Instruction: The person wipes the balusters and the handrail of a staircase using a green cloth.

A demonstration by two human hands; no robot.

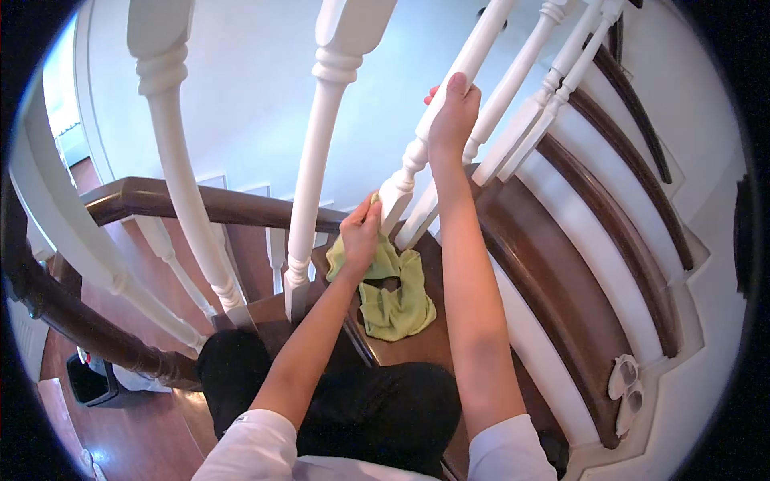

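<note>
My left hand (pixel 361 237) pinches part of a yellow-green cloth (pixel 400 306) at the lower square block of a white turned baluster (pixel 415 155). The rest of the cloth hangs down and lies bunched on a dark brown wooden stair tread (pixel 430 349). Higher up on the same baluster, my right hand (pixel 454 114) is wrapped around the shaft, its thumb on the near side. More white balusters stand on both sides, one (pixel 313 150) to the left of my left hand and another (pixel 511 78) just right of my right hand.
Curved brown treads with white risers (pixel 577 198) climb at the right. A pair of sunglasses (pixel 628 385) lies at a tread's wall end. A dark handrail (pixel 204 204) runs behind the balusters. On the floor at lower left is a dark bin-like container (pixel 93 379).
</note>
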